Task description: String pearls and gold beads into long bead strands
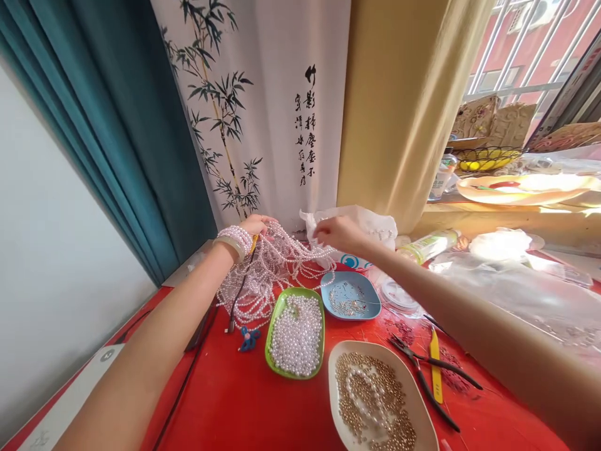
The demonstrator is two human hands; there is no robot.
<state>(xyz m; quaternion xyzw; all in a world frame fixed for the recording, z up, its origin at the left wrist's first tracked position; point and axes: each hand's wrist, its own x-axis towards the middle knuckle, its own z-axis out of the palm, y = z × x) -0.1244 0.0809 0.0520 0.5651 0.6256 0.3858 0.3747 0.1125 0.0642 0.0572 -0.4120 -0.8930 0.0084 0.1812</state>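
My left hand (259,226) is closed at the top of a tangled heap of white pearl bead strands (253,282), with several strands hanging from its fingers. Pearl strands are also wound round my left wrist, beside a pale bangle (238,247). To the right, my right hand (337,233) is raised with its fingers curled together in front of a white plastic bag (375,224). What its fingertips hold, if anything, is too small to make out. Nearer me, a green tray (268,351) holds loose white pearl beads.
A blue tray (338,279) holds small metallic pieces. The cream tray (334,388) has gold beads and a pearl loop. Black-handled pliers (425,363), yellow tweezers (436,369), a spool (399,294) and a bottle (432,246) lie right. A blue ornament (248,339) and black cable (188,369) lie left.
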